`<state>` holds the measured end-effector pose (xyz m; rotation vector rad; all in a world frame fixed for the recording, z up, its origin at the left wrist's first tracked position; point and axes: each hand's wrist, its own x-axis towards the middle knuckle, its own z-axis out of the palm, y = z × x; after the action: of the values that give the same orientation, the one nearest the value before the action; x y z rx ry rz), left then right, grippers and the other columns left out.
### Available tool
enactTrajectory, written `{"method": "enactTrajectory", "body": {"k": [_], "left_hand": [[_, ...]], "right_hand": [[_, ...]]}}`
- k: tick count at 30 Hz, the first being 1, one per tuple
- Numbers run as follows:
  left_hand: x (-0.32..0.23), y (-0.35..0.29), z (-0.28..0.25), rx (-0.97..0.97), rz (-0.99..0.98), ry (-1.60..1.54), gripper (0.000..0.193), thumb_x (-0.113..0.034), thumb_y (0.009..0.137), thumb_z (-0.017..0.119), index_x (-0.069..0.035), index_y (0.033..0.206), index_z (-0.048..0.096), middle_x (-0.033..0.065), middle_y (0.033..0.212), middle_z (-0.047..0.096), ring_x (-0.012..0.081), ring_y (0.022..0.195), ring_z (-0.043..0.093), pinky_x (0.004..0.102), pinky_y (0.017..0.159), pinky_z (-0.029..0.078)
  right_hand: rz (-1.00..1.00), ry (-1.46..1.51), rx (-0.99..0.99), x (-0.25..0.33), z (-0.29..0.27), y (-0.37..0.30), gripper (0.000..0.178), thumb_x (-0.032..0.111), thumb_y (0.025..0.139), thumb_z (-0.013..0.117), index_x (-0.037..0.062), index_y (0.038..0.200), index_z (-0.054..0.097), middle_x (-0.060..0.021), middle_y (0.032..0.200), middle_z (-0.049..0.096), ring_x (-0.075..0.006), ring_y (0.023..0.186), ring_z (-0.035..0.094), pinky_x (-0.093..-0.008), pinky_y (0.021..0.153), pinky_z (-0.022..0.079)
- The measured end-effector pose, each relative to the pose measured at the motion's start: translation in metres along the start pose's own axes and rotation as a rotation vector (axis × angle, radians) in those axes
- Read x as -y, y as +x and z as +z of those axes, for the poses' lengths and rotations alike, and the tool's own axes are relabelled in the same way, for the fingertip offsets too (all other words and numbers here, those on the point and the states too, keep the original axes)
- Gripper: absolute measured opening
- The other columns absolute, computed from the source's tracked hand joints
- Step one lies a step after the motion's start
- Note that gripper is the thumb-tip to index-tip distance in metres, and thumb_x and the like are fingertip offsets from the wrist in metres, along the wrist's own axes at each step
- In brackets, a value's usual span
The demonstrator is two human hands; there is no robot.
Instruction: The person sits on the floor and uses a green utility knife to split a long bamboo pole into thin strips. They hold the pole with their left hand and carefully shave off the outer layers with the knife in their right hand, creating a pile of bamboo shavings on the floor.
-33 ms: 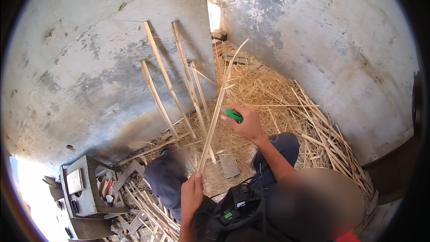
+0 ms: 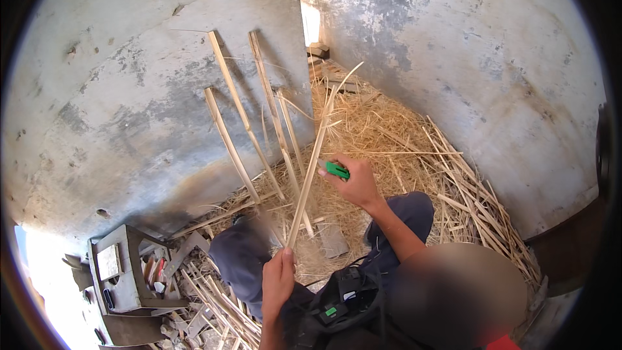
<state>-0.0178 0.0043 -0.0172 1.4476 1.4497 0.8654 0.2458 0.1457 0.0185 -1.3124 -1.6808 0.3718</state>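
Head view. Rough grey plastered walls (image 2: 129,110) meet at a corner with a narrow bright gap at top centre; the floor between them is covered in straw and shavings (image 2: 389,129).

Three split cane strips (image 2: 243,116) lean upright against the left wall, bottoms in the straw. More strips lie in a loose pile (image 2: 479,207) along the right wall's foot.

Left hand (image 2: 278,282): fingers closed in a fist around the lower end of a long thin cane strip (image 2: 311,168). This strip runs up and slightly rightward from the hand, its tip ending near the wall corner, in front of the leaning strips.

Right hand (image 2: 355,181): curled around a green-handled tool (image 2: 337,170), held right against the strip about halfway along its length. Blade not discernible; whether it cuts into the strip cannot be told.

Person is seated; knees in dark blue trousers (image 2: 243,256) sit on either side of the held strip. A dark device with a small green patch (image 2: 337,301) hangs at the chest.

Lower left: grey metal toolbox (image 2: 120,272), open, with small tools inside, too small to identify. Cut cane offcuts (image 2: 214,304) lie between the toolbox and the left knee. A flat grey slab (image 2: 334,240) lies in the straw just beside the right knee.
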Motion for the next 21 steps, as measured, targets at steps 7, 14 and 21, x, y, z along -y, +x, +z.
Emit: {"method": "enactTrajectory", "body": {"k": [7, 14, 21], "left_hand": [[-0.005, 0.013, 0.0, 0.162, -0.034, -0.17, 0.041, -0.03, 0.116, 0.048, 0.0, 0.095, 0.067, -0.0001, 0.063, 0.052, 0.008, 0.058, 0.046, 0.0307, 0.055, 0.037], [-0.02, 0.015, -0.006, 0.248, -0.004, -0.112, 0.031, -0.025, 0.113, 0.056, 0.002, 0.126, 0.064, 0.0087, 0.092, 0.071, 0.0131, 0.082, 0.069, 0.0288, 0.078, 0.054], [-0.011, 0.008, -0.035, 0.209, 0.069, 0.053, 0.038, -0.028, 0.103, 0.074, -0.002, 0.13, 0.065, 0.0142, 0.099, 0.077, 0.024, 0.094, 0.074, 0.0368, 0.083, 0.057]], "right_hand": [[0.231, 0.667, 0.175, -0.023, 0.024, -0.004, 0.03, 0.028, 0.107, 0.068, 0.001, 0.098, 0.073, -0.0039, 0.071, 0.071, -0.0087, 0.052, 0.053, -0.0277, 0.052, 0.04], [0.338, 0.803, 0.072, -0.016, 0.013, -0.004, 0.028, 0.027, 0.107, 0.067, 0.0008, 0.101, 0.076, -0.0018, 0.069, 0.07, -0.0074, 0.06, 0.057, -0.0263, 0.062, 0.047], [0.34, 0.743, -0.115, -0.036, -0.005, 0.005, 0.033, 0.029, 0.108, 0.066, 0.0037, 0.089, 0.071, -0.0067, 0.072, 0.072, -0.0007, 0.044, 0.038, -0.0215, 0.042, 0.027]]}}
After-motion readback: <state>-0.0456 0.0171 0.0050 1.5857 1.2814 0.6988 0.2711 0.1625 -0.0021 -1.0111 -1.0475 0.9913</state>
